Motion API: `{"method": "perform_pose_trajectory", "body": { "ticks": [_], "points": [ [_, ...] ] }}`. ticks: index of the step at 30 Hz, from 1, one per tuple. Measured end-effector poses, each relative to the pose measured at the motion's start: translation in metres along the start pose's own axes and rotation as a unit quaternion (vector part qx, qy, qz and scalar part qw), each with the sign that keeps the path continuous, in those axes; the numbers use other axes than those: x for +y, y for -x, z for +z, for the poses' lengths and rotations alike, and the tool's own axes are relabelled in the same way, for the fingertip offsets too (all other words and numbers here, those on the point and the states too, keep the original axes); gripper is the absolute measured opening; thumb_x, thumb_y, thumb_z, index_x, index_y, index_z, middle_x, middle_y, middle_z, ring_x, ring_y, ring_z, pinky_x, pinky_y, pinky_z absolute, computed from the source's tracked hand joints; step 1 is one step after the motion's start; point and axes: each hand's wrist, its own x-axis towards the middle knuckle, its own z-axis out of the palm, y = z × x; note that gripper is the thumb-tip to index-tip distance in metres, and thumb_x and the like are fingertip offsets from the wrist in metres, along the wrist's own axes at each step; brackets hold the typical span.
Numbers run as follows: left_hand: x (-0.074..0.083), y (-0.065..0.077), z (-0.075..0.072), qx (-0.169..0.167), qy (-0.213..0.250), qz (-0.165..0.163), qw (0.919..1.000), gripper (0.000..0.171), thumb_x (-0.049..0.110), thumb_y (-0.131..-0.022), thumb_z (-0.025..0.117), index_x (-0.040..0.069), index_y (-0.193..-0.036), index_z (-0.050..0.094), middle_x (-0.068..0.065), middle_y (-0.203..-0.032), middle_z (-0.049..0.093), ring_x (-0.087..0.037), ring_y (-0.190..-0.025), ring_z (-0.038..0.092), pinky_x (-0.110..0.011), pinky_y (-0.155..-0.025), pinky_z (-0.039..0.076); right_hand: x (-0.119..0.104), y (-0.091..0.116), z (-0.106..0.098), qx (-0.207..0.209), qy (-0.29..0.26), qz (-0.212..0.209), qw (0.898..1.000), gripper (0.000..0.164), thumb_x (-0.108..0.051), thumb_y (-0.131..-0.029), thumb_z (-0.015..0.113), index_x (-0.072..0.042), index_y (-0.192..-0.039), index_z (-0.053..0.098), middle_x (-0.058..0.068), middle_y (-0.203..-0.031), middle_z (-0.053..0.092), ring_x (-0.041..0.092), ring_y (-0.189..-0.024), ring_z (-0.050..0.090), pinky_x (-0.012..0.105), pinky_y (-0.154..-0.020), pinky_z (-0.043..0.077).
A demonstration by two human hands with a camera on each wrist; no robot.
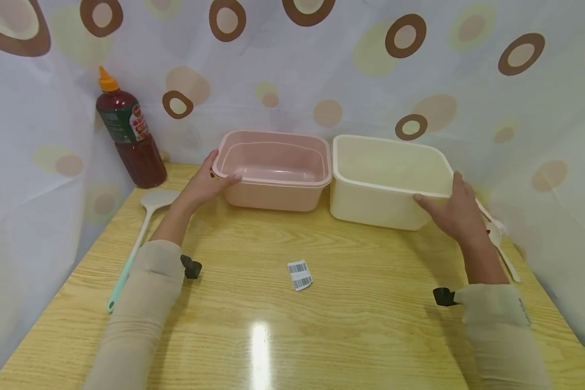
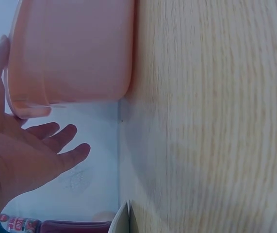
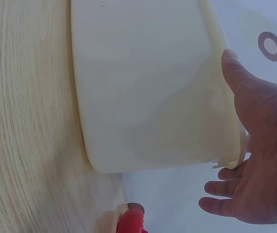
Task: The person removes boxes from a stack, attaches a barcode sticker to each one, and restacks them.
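From where I stand, the two bins sit side by side at the upper middle of the frame, rims touching or nearly so. The left hand (image 1: 203, 182) holds the pink bin (image 1: 273, 196) by its left corner, thumb over the rim; in the left wrist view, the other fingers spread loose behind. The right hand (image 1: 454, 212) holds the cream bin (image 1: 372, 203) at its right corner much the same way.

Both grips look slight to me. Lifted by one corner, either bin could twist or tip, and pressing them together unevenly might ride one rim over the other. The left forearm runs right beside the spatula (image 1: 140, 239) at left, so a sleeve could drag it. At right, a careless wrist could sweep the fork (image 1: 490, 217) and spoon (image 1: 506, 259) off the table (image 1: 370, 325). The bottle (image 1: 135, 140), upper left, might topple if the left elbow swung wide.
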Motion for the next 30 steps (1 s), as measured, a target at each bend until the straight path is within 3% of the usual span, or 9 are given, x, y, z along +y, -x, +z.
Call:
{"method": "perform_pose_trajectory", "body": {
  "ticks": [8,13,19,30],
  "points": [
    [-0.004,-0.002,0.001,0.003,-0.001,-0.004,1.0,0.109,0.061,-0.089,0.068,0.028,-0.164,-0.004,-0.014,-0.17,0.016,-0.034,-0.155,0.022,-0.055,-0.124,0.024,0.009,-0.019,0.003,-0.017,-0.034,0.009,0.999,0.117,-0.068,-0.093,0.053,-0.007,-0.158,-0.022,0.035,-0.164,-0.013,0.062,-0.148,0.006,0.078,-0.111,0.018],
    [-0.007,-0.003,0.002,0.014,-0.036,-0.006,0.9992,0.105,0.062,-0.09,0.066,0.031,-0.164,-0.001,-0.013,-0.17,0.018,-0.037,-0.155,0.023,-0.06,-0.123,0.024,0.014,-0.028,0.006,-0.025,-0.063,0.012,0.998,0.119,-0.068,-0.093,0.054,-0.008,-0.156,-0.027,0.033,-0.164,-0.019,0.059,-0.15,-0.002,0.077,-0.113,0.014],
    [-0.006,-0.003,0.001,0.027,-0.059,-0.018,0.9977,0.107,0.072,-0.085,0.064,0.035,-0.164,0.001,-0.012,-0.17,0.021,-0.037,-0.155,0.023,-0.062,-0.123,0.021,0.013,-0.032,0.005,-0.023,-0.086,0.011,0.996,0.12,-0.065,-0.094,0.055,-0.005,-0.155,-0.029,0.034,-0.163,-0.02,0.057,-0.151,-0.007,0.075,-0.116,0.011],
    [-0.006,-0.005,-0.002,0.028,-0.109,-0.014,0.9935,0.104,0.077,-0.085,0.058,0.037,-0.163,0.002,-0.014,-0.169,0.022,-0.041,-0.154,0.024,-0.065,-0.121,0.024,0.012,-0.033,0.002,-0.028,-0.079,0.013,0.996,0.12,-0.065,-0.094,0.055,-0.004,-0.154,-0.03,0.033,-0.163,-0.021,0.055,-0.151,-0.009,0.073,-0.118,0.009]
  ]
}}
